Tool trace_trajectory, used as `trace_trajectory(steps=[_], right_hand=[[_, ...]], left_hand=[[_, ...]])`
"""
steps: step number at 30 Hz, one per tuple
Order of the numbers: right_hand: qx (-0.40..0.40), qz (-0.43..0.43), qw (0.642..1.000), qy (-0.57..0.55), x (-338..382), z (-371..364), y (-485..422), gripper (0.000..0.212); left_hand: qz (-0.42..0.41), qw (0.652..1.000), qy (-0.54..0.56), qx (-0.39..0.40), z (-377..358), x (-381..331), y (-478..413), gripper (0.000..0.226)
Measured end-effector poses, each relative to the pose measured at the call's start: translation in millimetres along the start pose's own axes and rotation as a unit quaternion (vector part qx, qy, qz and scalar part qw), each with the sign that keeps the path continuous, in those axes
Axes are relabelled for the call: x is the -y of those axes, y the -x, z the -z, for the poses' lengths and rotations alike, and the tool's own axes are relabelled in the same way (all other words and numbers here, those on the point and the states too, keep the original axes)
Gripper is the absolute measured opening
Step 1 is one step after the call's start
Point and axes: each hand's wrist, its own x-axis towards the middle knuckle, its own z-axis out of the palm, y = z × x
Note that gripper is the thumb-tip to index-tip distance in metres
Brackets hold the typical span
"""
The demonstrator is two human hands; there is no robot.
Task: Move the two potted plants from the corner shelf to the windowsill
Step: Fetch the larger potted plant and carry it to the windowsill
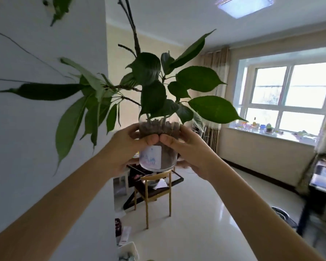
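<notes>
two hands are wrapping one clear pot (158, 147) in the head view, lifting it out in front at arm's length. the left hand (128, 147) is curling round the pot's left side and the right hand (186, 147) round its right, thumbs nearly touching across the front, just above a white label (151, 156). gripping both sides is probably steadying it, since the plant (152, 91) is spreading wide and top-heavy, with long leaves reaching toward the left wall (36, 129). holding it high and away is likely keeping the leaves off the person. the pot is hanging in mid-air, well apart from the sill (262, 132), which is lying far right under the window (290, 95) and already carrying small things. a chair (154, 189) is standing below the pot, between person and sill. a second plant is not showing clearly.
</notes>
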Motion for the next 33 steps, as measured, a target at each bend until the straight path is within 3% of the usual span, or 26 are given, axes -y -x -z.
trace_trajectory(steps=[13, 24, 29, 33], right_hand=[[-0.117, -0.033, 0.992, 0.042, -4, 184, 80, 0.048], [-0.213, -0.045, 0.975, 0.033, -15, 270, 99, 0.047], [-0.253, -0.051, 0.965, 0.041, -25, 292, 73, 0.044], [-0.272, -0.04, 0.96, 0.054, -35, 310, 44, 0.037]], left_hand=[[-0.008, 0.992, 0.031, 0.122, -201, -15, -30, 0.05], [-0.01, 0.976, 0.065, 0.206, -300, -14, -75, 0.073], [-0.016, 0.963, 0.082, 0.256, -318, -8, -117, 0.063], [-0.037, 0.959, 0.088, 0.265, -330, -1, -161, 0.039]])
